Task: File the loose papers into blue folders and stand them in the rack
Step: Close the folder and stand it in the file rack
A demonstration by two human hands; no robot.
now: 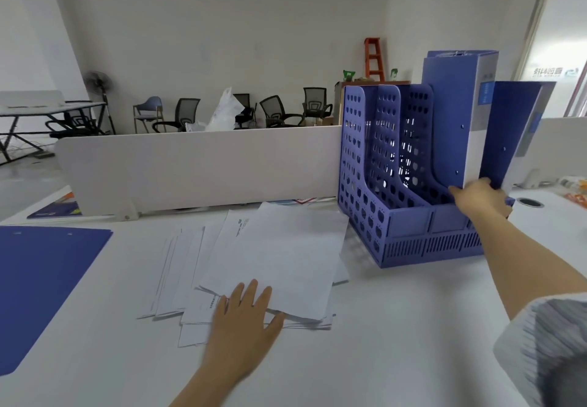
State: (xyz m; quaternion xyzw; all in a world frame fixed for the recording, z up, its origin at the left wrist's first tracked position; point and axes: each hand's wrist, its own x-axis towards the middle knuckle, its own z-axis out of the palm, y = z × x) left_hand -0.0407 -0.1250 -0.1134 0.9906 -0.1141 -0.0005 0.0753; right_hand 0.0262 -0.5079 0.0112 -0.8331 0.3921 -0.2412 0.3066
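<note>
A blue perforated rack (378, 181) stands on the white desk at the right. One blue folder (457, 105) stands upright in its right-hand slot. My right hand (479, 198) grips the bottom of a second blue folder (511, 133), which tilts beside the first at the rack's right end. A spread pile of loose white papers (279, 260) lies in the middle of the desk. My left hand (244, 321) rests flat on the pile's near edge, fingers apart. Another blue folder (41, 282) lies flat at the far left.
A low white divider panel (197, 168) runs along the back of the desk behind the papers. A round cable hole (531, 202) sits right of the rack. Office chairs, a fan and an orange ladder stand in the room beyond.
</note>
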